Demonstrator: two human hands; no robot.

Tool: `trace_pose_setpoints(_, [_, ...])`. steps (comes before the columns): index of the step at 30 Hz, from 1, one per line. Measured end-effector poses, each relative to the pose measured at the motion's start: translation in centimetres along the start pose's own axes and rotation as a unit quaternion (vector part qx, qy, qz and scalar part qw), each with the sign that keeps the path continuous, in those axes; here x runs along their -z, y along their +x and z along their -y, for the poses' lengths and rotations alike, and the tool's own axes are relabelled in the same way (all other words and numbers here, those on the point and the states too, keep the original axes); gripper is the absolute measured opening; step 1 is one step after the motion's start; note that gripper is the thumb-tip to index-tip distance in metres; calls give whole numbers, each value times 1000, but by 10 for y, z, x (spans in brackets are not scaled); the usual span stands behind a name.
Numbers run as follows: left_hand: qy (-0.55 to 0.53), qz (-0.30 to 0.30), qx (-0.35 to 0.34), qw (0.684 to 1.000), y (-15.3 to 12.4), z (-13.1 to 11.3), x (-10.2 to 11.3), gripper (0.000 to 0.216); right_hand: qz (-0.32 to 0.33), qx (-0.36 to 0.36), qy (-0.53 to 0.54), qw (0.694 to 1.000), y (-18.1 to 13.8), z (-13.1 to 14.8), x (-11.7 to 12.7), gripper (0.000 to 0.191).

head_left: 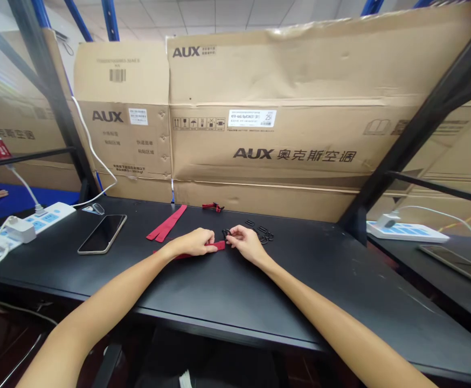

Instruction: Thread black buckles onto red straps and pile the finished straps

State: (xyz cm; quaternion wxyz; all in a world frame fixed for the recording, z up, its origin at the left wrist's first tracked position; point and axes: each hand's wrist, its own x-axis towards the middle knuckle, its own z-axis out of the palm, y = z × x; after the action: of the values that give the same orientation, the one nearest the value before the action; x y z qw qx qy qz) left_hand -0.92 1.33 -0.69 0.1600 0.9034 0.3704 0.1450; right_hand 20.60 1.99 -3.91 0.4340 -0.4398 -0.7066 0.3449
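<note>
My left hand [198,242] reaches in from seven o'clock, knuckles up, thumb and fingers pinching a flat red fabric strap [220,246], its squared end projecting at three o'clock. My right hand [244,242] enters from five o'clock, fingers curled, fingertips gripping a small black buckle [224,234] just beyond that end; contact between the two cannot be told. Loose black rings [267,235] lie at two o'clock from my right hand on the smooth table [284,280].

Open passage over the black tabletop [316,275] between black buckles [263,230] and slanted post [382,173], cardboard wall [300,126] behind
</note>
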Motion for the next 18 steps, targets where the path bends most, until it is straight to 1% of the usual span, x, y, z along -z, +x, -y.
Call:
trace_pose_setpoints(4, [33,-45,15,998,4,-2,-6,28,12,-1,16,1000,-1,1,0,23])
trace_pose_setpoints(7, [30,-72,12,997,6,-4,-9,29,26,3,18,1000,-3,3,-1,25])
trace_pose_setpoints(10, [21,-76,-3,997,7,-5,-10,29,9,6,14,1000,-4,5,-1,26])
trace_pose_setpoints(13, [19,-79,-4,997,7,-5,-9,31,-16,10,13,1000,-4,6,-2,27])
trace_pose_setpoints(15, [14,-81,-4,997,7,-5,-9,31,-16,10,13,1000,-4,6,-2,27])
trace_pose_setpoints(18, [3,-82,-2,997,7,-6,-8,30,-1,10,17,1000,-5,7,-2,28])
